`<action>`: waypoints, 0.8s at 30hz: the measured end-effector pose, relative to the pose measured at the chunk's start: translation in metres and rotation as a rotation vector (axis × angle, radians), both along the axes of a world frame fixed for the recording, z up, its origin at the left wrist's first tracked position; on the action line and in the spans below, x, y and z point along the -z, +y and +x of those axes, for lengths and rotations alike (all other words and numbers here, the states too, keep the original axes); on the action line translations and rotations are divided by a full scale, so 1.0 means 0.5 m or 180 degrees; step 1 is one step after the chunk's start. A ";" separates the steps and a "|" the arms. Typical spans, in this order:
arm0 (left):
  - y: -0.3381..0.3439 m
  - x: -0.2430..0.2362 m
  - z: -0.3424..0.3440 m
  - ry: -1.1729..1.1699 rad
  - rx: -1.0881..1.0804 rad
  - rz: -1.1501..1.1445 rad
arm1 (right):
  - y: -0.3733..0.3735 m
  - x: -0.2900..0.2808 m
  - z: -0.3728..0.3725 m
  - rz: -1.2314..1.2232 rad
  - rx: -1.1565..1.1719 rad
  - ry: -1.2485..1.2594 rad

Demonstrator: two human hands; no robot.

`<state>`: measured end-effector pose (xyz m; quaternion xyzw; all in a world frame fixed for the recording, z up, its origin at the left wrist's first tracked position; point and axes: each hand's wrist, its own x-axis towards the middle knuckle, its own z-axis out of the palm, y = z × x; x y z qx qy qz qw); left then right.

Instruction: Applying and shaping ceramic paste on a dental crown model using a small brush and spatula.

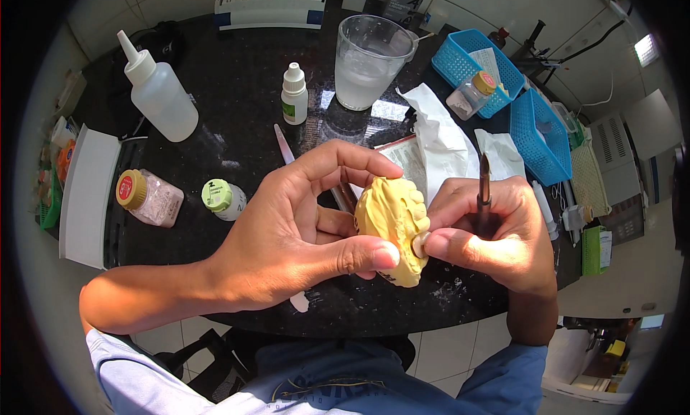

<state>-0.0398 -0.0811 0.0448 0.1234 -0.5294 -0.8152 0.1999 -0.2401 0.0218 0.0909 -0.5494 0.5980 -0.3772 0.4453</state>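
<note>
A yellow dental cast [388, 217] with a row of teeth along its right side is gripped by my left hand [287, 228], thumb and fingers closed on its edges. My right hand [503, 232] pinches a small cream-coloured, tooth-like piece [420, 245] against the row of teeth. Its exact fit is partly hidden by the thumb. That same hand also carries a slim brush [484, 181], dark-tipped and pointing up, between thumb and fingers. Beyond my left hand lies a pale pointed blade [284, 143].
Around my hands stand a glass jug [369, 63] of cloudy liquid, a dropper bottle [294, 95], a squeeze bottle [164, 99], a pink powder jar [154, 199] and a green-capped jar [223, 199]. White tissue [438, 142] and blue baskets [540, 138] lie right. Shade tabs [269, 9] stand behind.
</note>
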 end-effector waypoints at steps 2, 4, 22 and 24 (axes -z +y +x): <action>0.000 0.000 -0.001 -0.0008 0.0003 0.0045 | 0.000 0.004 -0.001 -0.0188 -0.0025 0.0005; 0.000 -0.003 -0.001 -0.0028 0.0001 0.0043 | 0.000 0.004 -0.001 -0.0224 0.0021 0.0056; 0.001 -0.009 -0.004 -0.0013 -0.0650 -0.1018 | 0.006 -0.017 -0.037 0.0132 0.0343 -0.1134; 0.006 -0.017 -0.008 -0.0004 -0.0678 -0.1051 | 0.007 -0.013 -0.040 0.0199 0.0290 -0.1331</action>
